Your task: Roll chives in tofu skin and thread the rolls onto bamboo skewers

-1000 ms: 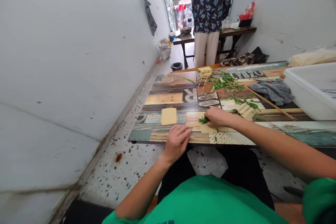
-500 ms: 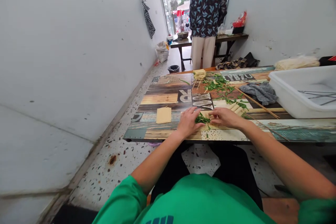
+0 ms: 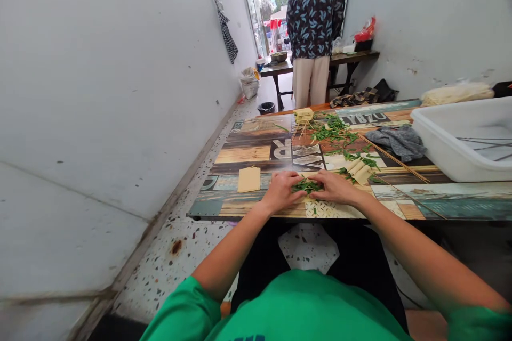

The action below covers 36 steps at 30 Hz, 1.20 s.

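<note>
Since one second before, the left hand [image 3: 283, 190] had moved to the greens [image 3: 307, 186], right of the sheet stack [image 3: 249, 179]. Both hands, the right hand [image 3: 331, 187] too, grasped them — probably gathering; next seemed to need even, gentle pressure.

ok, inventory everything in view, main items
table: one, multicoloured, front
greens: one bunch, green, front edge; more scattered
sheets: one stack, pale yellow, table left
rolls: several, pale yellow, table
skewers: several, tan, table
tub: one, white, table right
rag: one, grey, beside tub
back table: one, dark, background
bowl: one, grey, back table
person: one, dark top, background
bin: one, black, floor
sack: one, whitish, floor
shirt: one, green, bottom
left hand: one, bare, at greens
right hand: one, bare, at greens
</note>
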Each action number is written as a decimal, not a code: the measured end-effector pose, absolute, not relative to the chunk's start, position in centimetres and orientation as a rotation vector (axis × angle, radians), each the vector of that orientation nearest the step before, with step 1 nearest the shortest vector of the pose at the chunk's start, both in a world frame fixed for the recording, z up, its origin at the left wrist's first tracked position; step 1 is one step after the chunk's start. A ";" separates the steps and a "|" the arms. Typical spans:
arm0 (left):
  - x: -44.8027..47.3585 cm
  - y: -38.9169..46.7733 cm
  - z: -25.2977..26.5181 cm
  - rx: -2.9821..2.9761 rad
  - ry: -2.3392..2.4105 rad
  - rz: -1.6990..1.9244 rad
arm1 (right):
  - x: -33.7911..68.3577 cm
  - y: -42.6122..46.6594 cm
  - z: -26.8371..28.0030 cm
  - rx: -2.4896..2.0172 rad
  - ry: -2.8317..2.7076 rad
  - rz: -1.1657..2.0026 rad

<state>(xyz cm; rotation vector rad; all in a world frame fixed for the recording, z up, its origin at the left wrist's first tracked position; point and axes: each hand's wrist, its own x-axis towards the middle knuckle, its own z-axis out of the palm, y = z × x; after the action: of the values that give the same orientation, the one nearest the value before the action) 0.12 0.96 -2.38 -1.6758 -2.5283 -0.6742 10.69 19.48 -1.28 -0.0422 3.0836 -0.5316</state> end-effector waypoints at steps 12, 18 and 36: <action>-0.1 2.9 -2.1 -1.794 -2.577 -0.521 | 6.1 20.8 -2.8 0.059 3.114 -0.508; -0.4 2.9 -2.5 -1.802 -2.567 -0.645 | 5.5 20.3 -2.8 0.110 3.101 -0.548; -1.1 1.1 -3.8 -1.825 -2.515 -0.713 | 10.7 21.1 -2.7 0.051 3.211 -0.771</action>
<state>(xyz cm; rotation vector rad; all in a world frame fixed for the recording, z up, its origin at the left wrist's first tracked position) -1.11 1.13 -3.76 -1.8251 -2.5148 -0.7133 10.70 21.13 -2.68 0.0511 3.2109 -0.7713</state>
